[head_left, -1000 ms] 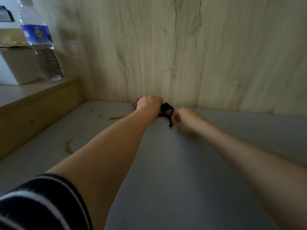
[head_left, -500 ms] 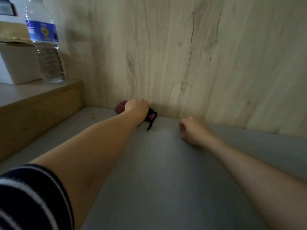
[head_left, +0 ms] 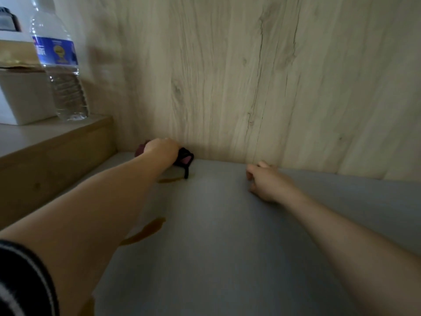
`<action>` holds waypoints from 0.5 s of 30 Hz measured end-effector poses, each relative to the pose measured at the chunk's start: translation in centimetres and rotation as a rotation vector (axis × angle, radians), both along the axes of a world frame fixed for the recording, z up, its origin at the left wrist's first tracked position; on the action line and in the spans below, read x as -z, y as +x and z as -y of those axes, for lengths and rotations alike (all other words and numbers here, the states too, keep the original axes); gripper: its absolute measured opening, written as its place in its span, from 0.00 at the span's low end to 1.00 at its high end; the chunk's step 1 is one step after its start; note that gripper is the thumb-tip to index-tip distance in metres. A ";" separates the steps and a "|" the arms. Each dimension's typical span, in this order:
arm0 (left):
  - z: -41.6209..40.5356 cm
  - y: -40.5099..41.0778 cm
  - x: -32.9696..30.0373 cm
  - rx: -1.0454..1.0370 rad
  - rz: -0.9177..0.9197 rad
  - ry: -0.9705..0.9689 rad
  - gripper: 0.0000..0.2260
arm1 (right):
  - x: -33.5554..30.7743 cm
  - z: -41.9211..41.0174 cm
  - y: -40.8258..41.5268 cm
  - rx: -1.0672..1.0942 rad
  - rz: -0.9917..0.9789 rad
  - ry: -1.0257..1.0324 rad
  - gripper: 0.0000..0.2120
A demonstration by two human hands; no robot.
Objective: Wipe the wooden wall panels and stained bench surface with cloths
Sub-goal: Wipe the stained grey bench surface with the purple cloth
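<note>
Gripping a bunched dark cloth [head_left: 185, 157], the left hand [head_left: 161, 149] presses it into the corner where the grey bench [head_left: 227, 247] meets the wooden wall panel [head_left: 227, 76]. Amber stains [head_left: 145, 231] trail back along the left forearm toward the person, nearer that arm. Right hand [head_left: 266, 182] sits on the bench loosely curled, holding nothing I can see. A water bottle [head_left: 60, 65] on the ledge carries a blue label, unreadable

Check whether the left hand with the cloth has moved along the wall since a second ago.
Yes. The left hand and cloth slid left along the wall panel, toward the wooden step.
</note>
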State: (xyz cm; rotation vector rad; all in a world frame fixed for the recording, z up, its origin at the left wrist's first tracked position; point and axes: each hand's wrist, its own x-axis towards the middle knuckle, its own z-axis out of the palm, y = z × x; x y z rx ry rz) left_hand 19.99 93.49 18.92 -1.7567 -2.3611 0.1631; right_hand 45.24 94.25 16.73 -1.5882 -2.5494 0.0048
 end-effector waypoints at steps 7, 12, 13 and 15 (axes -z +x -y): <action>-0.6 8.9 -0.2 0.253 0.033 0.008 0.13 | 0.0 0.2 0.4 -0.002 0.005 -0.002 0.11; -0.4 8.5 -0.8 0.361 0.141 -0.043 0.14 | 0.1 0.6 0.7 -0.009 0.004 -0.006 0.14; -0.2 6.9 -0.9 0.304 0.119 -0.052 0.14 | 0.2 0.7 0.7 -0.007 0.000 -0.001 0.13; 0.4 3.4 -0.9 0.140 0.054 -0.069 0.14 | 0.6 0.9 0.8 -0.005 -0.002 0.007 0.12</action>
